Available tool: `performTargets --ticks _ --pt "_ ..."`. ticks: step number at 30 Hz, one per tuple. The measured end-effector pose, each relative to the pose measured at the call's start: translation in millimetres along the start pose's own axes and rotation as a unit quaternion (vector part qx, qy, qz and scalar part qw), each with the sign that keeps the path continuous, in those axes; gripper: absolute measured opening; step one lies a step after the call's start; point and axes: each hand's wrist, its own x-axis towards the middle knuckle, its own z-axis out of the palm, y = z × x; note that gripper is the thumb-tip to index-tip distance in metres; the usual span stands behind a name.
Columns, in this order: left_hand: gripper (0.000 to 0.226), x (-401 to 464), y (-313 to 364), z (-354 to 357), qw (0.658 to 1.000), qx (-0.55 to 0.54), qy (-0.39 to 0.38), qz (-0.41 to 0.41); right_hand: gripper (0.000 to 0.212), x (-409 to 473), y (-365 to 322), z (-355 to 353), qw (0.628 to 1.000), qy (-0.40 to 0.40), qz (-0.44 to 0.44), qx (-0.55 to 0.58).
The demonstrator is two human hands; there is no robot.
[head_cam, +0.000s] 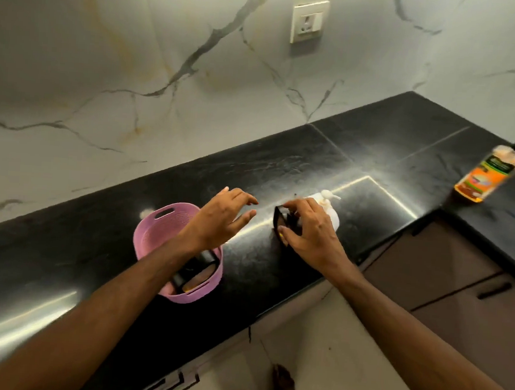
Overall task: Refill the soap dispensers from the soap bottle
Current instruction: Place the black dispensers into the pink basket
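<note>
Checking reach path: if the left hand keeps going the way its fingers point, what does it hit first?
Probably the black object the right hand grips. The left hand points right across bare counter toward it; depth unclear.

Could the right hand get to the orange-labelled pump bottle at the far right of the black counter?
Probably yes: bare black counter lies between the right hand and the orange-labelled pump bottle, though that hand now grips a black object.

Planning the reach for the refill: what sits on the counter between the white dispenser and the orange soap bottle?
Nothing: the head view shows bare black counter between the white dispenser and the orange soap bottle.
</note>
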Motion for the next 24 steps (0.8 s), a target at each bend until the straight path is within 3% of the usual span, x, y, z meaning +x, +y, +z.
performTargets --ticks 4,10,18,24 --pt "0.03 37 -1 16 0.998 -0.031 -0.032 0.036 0.046 -20 18 -10 0.995 0.062 0.071 0.017" --pt "0.046 82 0 37 0.992 -0.054 -0.106 0.046 0.061 -38 40 -6 0.979 0.078 0.184 0.022" --pt "0.065 116 -20 62 0.979 -0.055 -0.193 0.029 0.067 -35 44 23 0.971 0.049 0.232 0.008" --pt "0.051 128 -30 72 0.972 -0.082 -0.21 0.07 0.072 -19 45 40 0.965 0.039 0.258 -0.003"
